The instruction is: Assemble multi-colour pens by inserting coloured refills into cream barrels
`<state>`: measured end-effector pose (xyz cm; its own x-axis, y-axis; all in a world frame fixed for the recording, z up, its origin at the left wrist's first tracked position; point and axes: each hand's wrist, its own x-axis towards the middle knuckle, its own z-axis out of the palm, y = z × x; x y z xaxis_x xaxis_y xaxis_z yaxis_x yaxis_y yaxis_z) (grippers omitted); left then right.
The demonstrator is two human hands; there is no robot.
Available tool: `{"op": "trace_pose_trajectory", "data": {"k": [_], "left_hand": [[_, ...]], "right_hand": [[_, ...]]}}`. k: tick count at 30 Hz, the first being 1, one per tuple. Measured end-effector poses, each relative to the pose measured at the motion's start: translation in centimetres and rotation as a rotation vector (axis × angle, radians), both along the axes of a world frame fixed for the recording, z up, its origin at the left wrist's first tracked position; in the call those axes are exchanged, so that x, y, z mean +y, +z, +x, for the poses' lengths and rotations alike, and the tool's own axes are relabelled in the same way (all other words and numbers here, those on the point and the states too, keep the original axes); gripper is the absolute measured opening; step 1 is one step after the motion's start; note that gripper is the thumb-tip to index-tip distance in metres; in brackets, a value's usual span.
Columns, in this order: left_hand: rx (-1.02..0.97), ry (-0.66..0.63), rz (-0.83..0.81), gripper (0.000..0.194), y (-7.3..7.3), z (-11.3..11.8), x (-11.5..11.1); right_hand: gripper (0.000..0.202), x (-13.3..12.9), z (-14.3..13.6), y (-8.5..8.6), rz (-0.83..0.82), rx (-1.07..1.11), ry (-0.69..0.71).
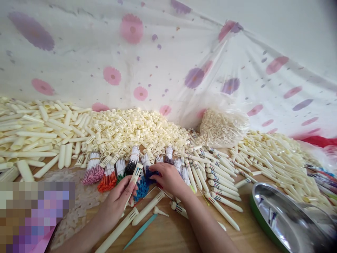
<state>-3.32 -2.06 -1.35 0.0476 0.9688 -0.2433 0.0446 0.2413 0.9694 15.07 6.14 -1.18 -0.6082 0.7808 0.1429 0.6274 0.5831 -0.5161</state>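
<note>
My left hand (122,193) is closed around a cream multi-colour pen barrel (136,174), tilted with its slotted end up. Coloured tips show in some of the slots. My right hand (168,177) has its fingers bent together at a bundle of dark blue-tipped pen refills (150,175); whatever is pinched there is hidden. Around both hands stand banded bundles of refills: pink (93,172), orange (107,180), black (131,163) and light blue (142,189). Below them lie two cream barrels (149,208) and a teal pointed tool (140,231).
Slotted cream parts (142,128) are heaped at the back, with cream tubes (31,133) leftward and more tubes (273,161) rightward. Pens with coloured sliders (223,182) lie right of my hands. A clear bag (223,126) and a green-sided metal pan (281,218) also stand there.
</note>
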Motion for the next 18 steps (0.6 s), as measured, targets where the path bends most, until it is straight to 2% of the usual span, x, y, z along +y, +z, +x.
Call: {"op": "trace_pose_trajectory", "data": {"k": [4,7,11,13,15,18], "left_hand": [[-0.015,-0.052,-0.018,0.036,0.1,0.7,0.0],[-0.067,-0.083,-0.045,0.036,0.3,1.4,0.3],[-0.157,-0.070,-0.011,0.040,0.4,2.4,1.1],[-0.178,-0.060,-0.009,0.043,0.6,2.8,1.5],[-0.158,-0.061,-0.035,0.047,0.9,3.0,1.8],[-0.104,-0.061,-0.063,0.052,1.1,3.2,2.1]], "right_hand": [[0.021,-0.3,-0.2,0.1,-0.095,0.119,-0.063],[0.023,-0.1,-0.2,-0.3,-0.222,0.252,-0.170],[0.022,0.6,-0.2,-1.1,-0.396,0.340,-0.271],[0.024,0.8,-0.1,-1.3,-0.423,0.352,-0.293],[0.032,0.7,0.1,-1.1,-0.392,0.343,-0.264],[0.045,0.3,0.5,-0.4,-0.322,0.241,-0.115]]}}
